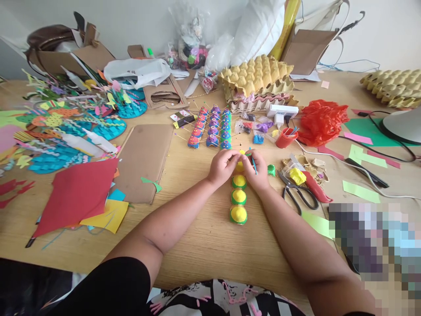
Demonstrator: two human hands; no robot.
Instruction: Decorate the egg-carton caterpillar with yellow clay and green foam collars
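A row of egg-carton bumps, yellow on top with green rims, runs toward me at the middle of the table. My left hand and my right hand meet over its far end, fingers pinched together. A thin blue stick is held in my right hand. Between the fingertips shows a bit of yellow and green; what my left fingers grip is too small to make out. Beyond the hands stand three finished-looking rows of painted bumps with pins. A green lump lies right of my right hand.
Scissors, yellow clay and a red cup are at the right. Egg trays and a red plastic bag stand behind. To the left are a cardboard sheet, red paper and blue woven crafts.
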